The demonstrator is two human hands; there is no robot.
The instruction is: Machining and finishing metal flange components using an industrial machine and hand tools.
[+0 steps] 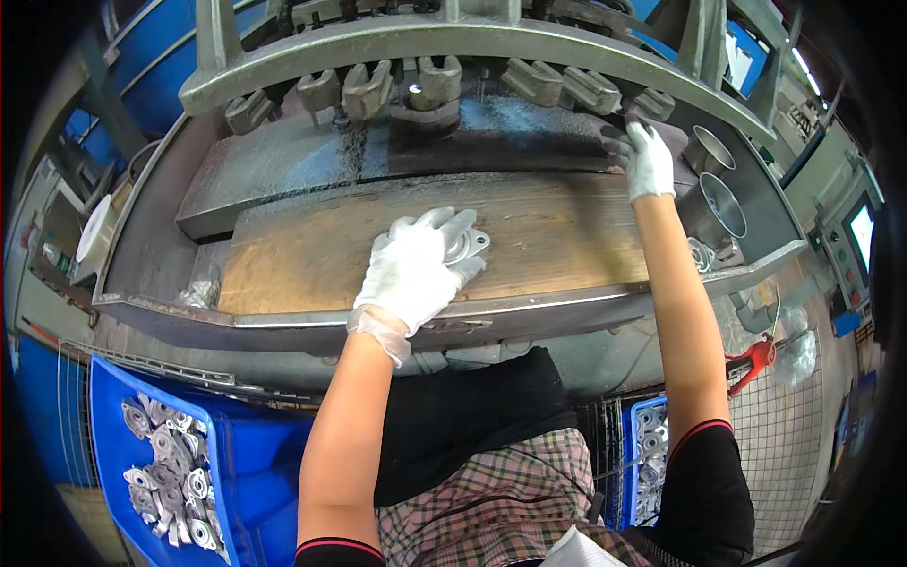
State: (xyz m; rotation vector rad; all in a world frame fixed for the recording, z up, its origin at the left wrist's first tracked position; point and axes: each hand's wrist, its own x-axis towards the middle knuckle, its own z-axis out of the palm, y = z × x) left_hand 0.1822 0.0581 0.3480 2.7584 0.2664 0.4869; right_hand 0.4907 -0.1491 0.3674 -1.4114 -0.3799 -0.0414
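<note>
Fingers [460, 225] of the left hand [411, 269] are closed round a silver flanged part [481, 239], over the middle of the wooden board [557, 260] (can't tell if touching). Right hand [652, 172]: fingers apart, near the rightmost metal block [654, 102], contact unclear.

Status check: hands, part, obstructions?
Left hand gripping metal part, partly covering it. Right hand near rightmost metal block, grasp unclear. Nothing else seen blocking part.

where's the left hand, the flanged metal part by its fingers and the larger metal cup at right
Left hand [413, 269]: head view, gloved back.
Flanged metal part [468, 247]: head view, exposed side beyond the fingers.
Larger metal cup [694, 212]: head view, outer wall.
</note>
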